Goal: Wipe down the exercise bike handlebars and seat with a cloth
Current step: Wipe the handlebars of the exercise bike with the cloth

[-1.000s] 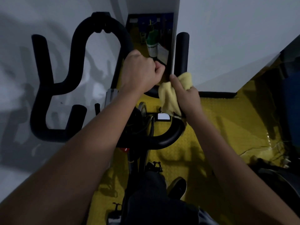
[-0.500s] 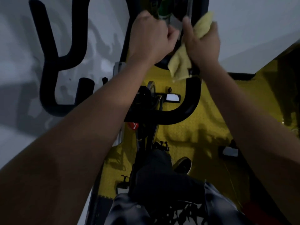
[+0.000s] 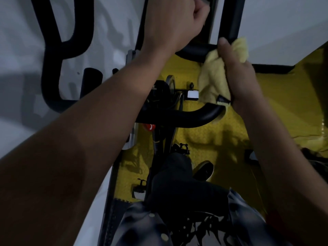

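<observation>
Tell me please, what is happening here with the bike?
A person is wiping the black padded handlebars of an exercise bike. The right hand grips a soft yellow cloth against the right side of the bar, and the left hand grips the bar higher up. The black seat below is untouched.

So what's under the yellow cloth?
The yellow cloth is wrapped over the black handlebar where the right hand grips it. The bar shows above and below the cloth; the stretch underneath is covered. The left hand holds the handlebar higher up.

Dim room; white wall (image 3: 284, 20) with dark shadows; textured yellow floor (image 3: 292, 96).
</observation>
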`<state>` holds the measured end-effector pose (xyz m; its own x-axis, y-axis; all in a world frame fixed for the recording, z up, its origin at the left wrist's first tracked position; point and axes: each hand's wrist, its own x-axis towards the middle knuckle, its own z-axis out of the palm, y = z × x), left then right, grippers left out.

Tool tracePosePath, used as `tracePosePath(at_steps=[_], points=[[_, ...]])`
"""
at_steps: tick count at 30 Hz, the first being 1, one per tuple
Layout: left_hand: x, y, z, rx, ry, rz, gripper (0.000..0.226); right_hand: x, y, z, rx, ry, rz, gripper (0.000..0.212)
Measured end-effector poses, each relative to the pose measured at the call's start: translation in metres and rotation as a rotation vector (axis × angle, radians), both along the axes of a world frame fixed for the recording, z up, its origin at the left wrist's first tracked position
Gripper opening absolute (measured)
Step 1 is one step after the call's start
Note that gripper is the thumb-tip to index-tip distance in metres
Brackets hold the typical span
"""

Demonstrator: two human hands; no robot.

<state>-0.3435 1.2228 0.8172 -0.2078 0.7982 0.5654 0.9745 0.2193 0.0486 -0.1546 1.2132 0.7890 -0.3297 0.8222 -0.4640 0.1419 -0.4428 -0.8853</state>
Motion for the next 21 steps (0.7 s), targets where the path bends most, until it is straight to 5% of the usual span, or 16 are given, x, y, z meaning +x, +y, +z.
tracePosePath(at_steps=[10, 17, 21], points=[[-0.005, 0.004, 0.0, -0.076, 0.094, 0.063, 0.052, -0.062, 0.073, 0.016, 0.657, -0.203, -0.176, 0.056], [0.0, 0.003, 0.001, -0.115, 0.096, 0.026, 0.052, -0.048, 0.068, 0.014, 0.477, -0.166, -0.094, 0.059], [0.004, 0.002, 0.0, -0.137, 0.105, -0.026, 0.055, -0.017, 0.025, 0.007, 0.162, -0.14, 0.013, 0.05]])
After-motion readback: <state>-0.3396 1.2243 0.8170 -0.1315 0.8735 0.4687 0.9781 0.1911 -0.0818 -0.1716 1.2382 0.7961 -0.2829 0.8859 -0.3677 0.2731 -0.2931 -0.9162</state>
